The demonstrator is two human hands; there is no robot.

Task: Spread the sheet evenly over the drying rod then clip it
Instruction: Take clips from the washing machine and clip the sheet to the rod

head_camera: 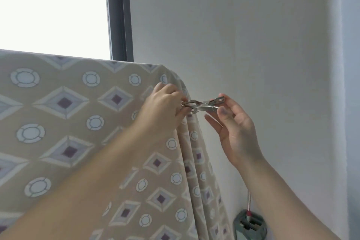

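Note:
A beige sheet (64,122) with diamond and circle patterns hangs over the drying rod, which is hidden under its top fold. Its right edge falls in gathered folds. My left hand (165,105) pinches those folds near the top right corner. A metal clip (202,105) lies level, its jaws at the fabric by my left fingers. My right hand (233,128) holds the clip's handles between thumb and fingertips, the other fingers spread apart. Whether the jaws have closed on the fabric cannot be told.
A white wall (243,35) stands close behind the sheet's right edge. A bright window with a dark frame (118,15) is at the upper left. Low at the right, a dark round base (250,224) holds a thin pole with a red collar.

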